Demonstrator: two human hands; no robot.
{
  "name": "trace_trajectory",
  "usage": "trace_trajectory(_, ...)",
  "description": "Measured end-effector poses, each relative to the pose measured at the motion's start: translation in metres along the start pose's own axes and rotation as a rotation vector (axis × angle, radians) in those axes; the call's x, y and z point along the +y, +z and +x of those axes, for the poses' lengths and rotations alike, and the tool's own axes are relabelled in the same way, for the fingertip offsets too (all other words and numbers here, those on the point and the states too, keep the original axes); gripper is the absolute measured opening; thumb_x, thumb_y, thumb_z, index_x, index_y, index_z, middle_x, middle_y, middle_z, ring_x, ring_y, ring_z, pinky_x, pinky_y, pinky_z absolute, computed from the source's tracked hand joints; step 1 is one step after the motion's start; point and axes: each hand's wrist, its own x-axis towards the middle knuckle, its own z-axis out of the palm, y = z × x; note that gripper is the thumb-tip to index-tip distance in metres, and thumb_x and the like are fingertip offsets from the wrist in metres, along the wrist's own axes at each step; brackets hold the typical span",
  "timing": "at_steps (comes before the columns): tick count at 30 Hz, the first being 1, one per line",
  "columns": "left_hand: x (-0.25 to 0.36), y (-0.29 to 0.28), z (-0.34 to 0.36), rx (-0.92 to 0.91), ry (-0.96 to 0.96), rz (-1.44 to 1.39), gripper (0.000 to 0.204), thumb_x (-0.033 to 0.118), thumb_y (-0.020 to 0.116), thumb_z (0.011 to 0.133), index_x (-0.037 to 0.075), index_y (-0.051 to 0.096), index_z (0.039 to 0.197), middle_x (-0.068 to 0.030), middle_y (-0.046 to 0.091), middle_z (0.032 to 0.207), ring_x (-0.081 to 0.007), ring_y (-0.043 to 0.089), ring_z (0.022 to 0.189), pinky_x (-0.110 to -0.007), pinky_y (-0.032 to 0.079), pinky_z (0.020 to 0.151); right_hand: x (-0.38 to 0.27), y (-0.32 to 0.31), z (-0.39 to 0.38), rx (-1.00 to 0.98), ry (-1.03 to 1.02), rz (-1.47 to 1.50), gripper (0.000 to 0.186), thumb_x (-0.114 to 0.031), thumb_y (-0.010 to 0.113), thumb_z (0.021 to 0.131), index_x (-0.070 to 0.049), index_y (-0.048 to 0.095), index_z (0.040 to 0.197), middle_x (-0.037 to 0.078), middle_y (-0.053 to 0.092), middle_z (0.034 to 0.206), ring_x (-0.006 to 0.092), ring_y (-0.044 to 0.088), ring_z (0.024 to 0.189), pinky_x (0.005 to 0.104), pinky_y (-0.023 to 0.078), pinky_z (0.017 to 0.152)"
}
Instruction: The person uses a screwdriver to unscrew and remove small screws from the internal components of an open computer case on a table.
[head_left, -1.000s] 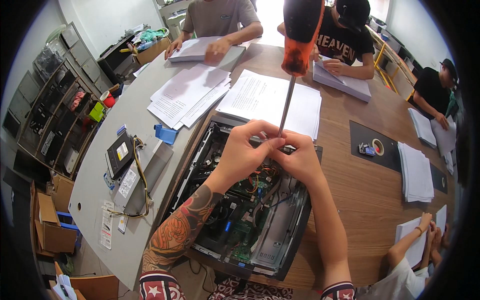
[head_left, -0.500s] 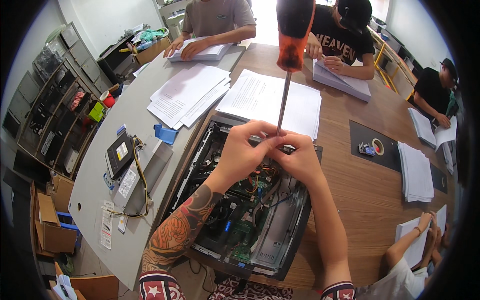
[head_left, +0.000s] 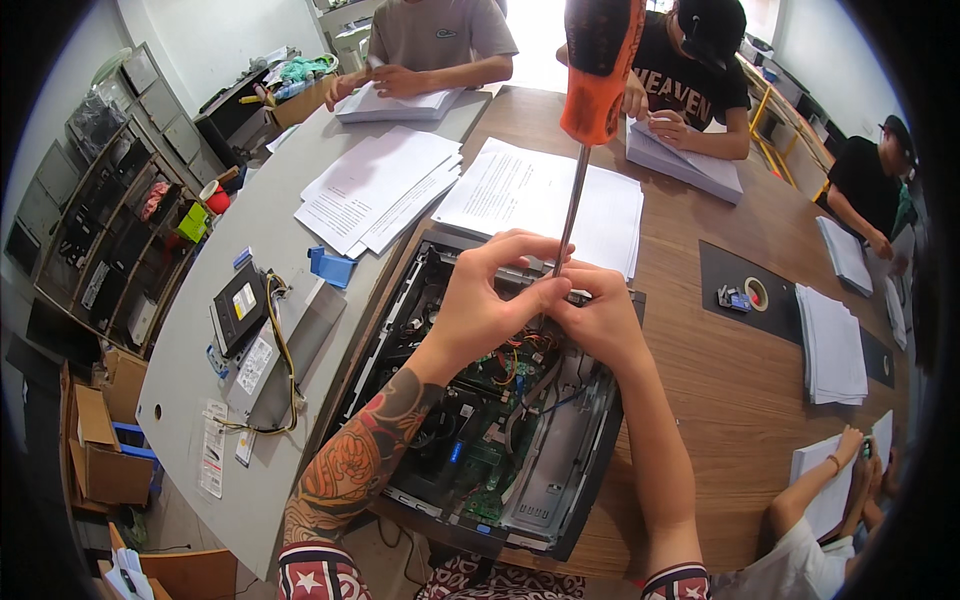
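- Centrally, the left hand [head_left: 488, 302] brings thumb and forefinger to the screwdriver [head_left: 603, 88]; whether they clamp it, I cannot tell.
- Beside it, the right hand [head_left: 606, 314] has its fingertips pinched on the shaft.
- Screwdriver: handle at top centre, shaft slanting down over the open computer case [head_left: 548, 475], lower centre.
- Middle left: black drive [head_left: 236, 318].
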Motion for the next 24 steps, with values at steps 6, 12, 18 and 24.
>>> trace_trajectory(6,-0.0015,-0.0005,0.0004,-0.038,-0.017,0.027,0.029,0.013,0.076,0.084,-0.001,0.067,0.108,-0.0076,0.069,0.105,-0.0137,0.064,0.099,-0.030,0.048,0.087,0.0016,-0.0008,-0.0004,-0.010,-0.014,-0.025,0.015,-0.010,0.076,0.080,0.001,0.072,0.088,0.008,0.069,0.079,0.0130,0.061,0.069,0.0292,0.048,0.065)
trace_trajectory(12,-0.0027,-0.0028,-0.0004,-0.054,-0.043,0.076,0.028,0.013,0.076,0.084,-0.001,0.067,0.107,-0.0067,0.069,0.101,-0.0130,0.064,0.096,-0.030,0.048,0.086,0.0011,-0.0008,-0.0002,-0.027,0.025,-0.033,0.014,-0.010,0.076,0.080,0.000,0.072,0.089,0.009,0.069,0.079,0.0130,0.061,0.069,0.0295,0.048,0.064)
trace_trajectory(18,-0.0008,0.0041,0.0005,-0.010,0.020,0.031,0.025,0.015,0.075,0.082,0.003,0.068,0.102,-0.0043,0.070,0.098,-0.0128,0.063,0.093,-0.029,0.047,0.084,0.0024,0.0023,-0.0006,0.009,-0.018,-0.003,0.013,-0.011,0.074,0.081,0.001,0.072,0.087,0.008,0.069,0.078,0.0132,0.062,0.069,0.0294,0.049,0.064)
trace_trajectory(24,-0.0019,0.0003,-0.0018,-0.015,-0.063,0.057,0.025,0.015,0.075,0.082,0.004,0.069,0.103,-0.0036,0.070,0.099,-0.0126,0.063,0.092,-0.029,0.046,0.081,0.0011,-0.0003,-0.0004,-0.020,0.017,-0.016,0.014,-0.011,0.074,0.081,0.001,0.072,0.088,0.007,0.069,0.078,0.0127,0.061,0.068,0.0286,0.049,0.064)
